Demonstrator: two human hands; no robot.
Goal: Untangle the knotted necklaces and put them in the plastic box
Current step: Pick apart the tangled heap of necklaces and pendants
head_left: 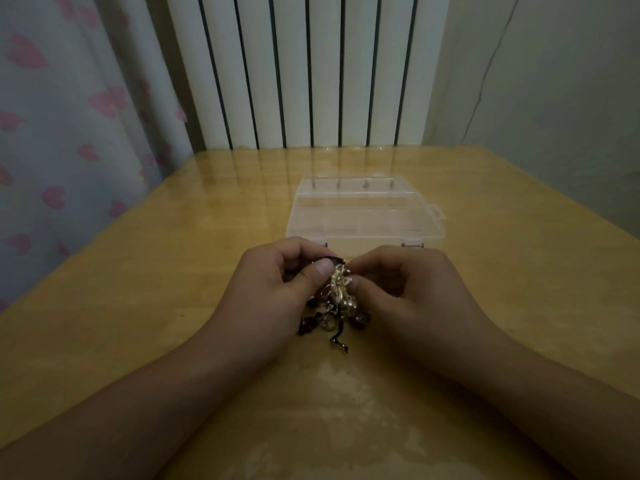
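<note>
A knotted clump of necklaces (334, 306), pale gold chain mixed with dark cord and beads, hangs between my two hands just above the wooden table (138, 306). My left hand (273, 289) pinches the top of the clump with thumb and curled fingers. From the other side my right hand (405, 289) pinches the same clump. Loose dark ends trail down onto the table. Just beyond my hands lies a clear plastic box (363, 213) with inner dividers; whether its lid is open or shut I cannot tell.
A white ribbed radiator (304, 71) stands behind the table's far edge. A curtain with pink hearts (62, 133) hangs at the left, a plain wall at the right. The table's left edge runs diagonally near the curtain.
</note>
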